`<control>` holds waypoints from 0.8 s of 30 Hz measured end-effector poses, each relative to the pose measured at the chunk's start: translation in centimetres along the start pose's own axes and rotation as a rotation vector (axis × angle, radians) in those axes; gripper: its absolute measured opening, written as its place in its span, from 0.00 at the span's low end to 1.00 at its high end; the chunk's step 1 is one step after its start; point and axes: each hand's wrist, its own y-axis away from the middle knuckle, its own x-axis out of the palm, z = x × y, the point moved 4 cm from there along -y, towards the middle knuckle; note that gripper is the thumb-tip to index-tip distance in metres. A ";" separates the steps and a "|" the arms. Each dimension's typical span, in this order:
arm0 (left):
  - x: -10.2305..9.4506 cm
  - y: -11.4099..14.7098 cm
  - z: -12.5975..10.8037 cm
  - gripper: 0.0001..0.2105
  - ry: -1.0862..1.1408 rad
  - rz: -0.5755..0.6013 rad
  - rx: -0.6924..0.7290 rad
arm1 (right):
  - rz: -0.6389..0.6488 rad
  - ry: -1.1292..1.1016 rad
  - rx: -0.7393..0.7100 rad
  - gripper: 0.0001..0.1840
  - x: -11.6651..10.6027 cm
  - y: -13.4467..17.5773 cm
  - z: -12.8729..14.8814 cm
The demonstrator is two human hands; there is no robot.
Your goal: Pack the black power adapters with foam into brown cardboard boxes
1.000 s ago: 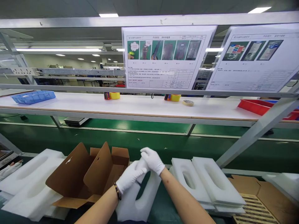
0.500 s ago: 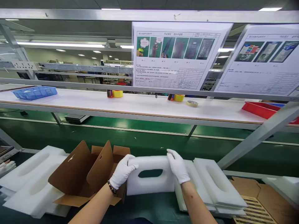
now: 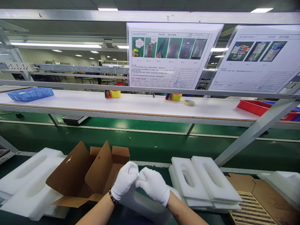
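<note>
My left hand (image 3: 126, 179), in a white glove with a beaded bracelet at the wrist, is closed in a pinch. My right hand (image 3: 154, 186), gloved too, is pinched against it, fingertips meeting. What lies between the fingertips is too small or too hidden to make out. Just beneath both hands is a white foam insert (image 3: 145, 204), tilted and partly covered by them. Left of my hands stands an open brown cardboard box (image 3: 81, 184) with its flaps up. To the right are stacked white foam inserts (image 3: 217, 184) with oval cutouts.
More foam inserts (image 3: 30, 187) lie at the far left. At the right is a flat cardboard piece (image 3: 269, 200) beside a slatted panel (image 3: 250, 209). A white shelf (image 3: 140, 104) holds tape, a blue tray (image 3: 30, 94) and a red tray (image 3: 254, 108). A slanted metal post (image 3: 248, 134) rises at right.
The foam insert, held upright by its two ends before, is now lower and tilted beneath my hands. Both hands have come together, the right one moving left and down.
</note>
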 end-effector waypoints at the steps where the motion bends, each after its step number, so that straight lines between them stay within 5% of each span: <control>1: -0.1 0.0 0.1 0.12 -0.066 -0.023 0.002 | -0.029 0.014 0.002 0.19 0.3 0.2 0.1; 7: 0.9 0.8 -0.6 0.13 -0.726 0.292 0.170 | -0.083 0.247 -0.001 0.17 2.9 1.3 0.4; 11: 2.0 1.1 -0.2 0.10 -0.955 0.352 0.270 | -0.105 0.307 0.011 0.16 4.3 2.3 0.0; 18: 2.1 0.1 1.8 0.13 -0.511 0.134 0.370 | -0.100 0.004 0.136 0.24 2.7 4.2 -0.8; 21: 0.0 -0.8 2.9 0.11 -0.305 0.011 0.280 | 0.114 -0.315 0.048 0.33 -0.1 5.6 -2.7; 24: -1.8 -2.1 4.2 0.16 -0.178 -0.052 0.158 | 0.459 -0.687 -0.054 0.40 -1.2 7.6 -4.7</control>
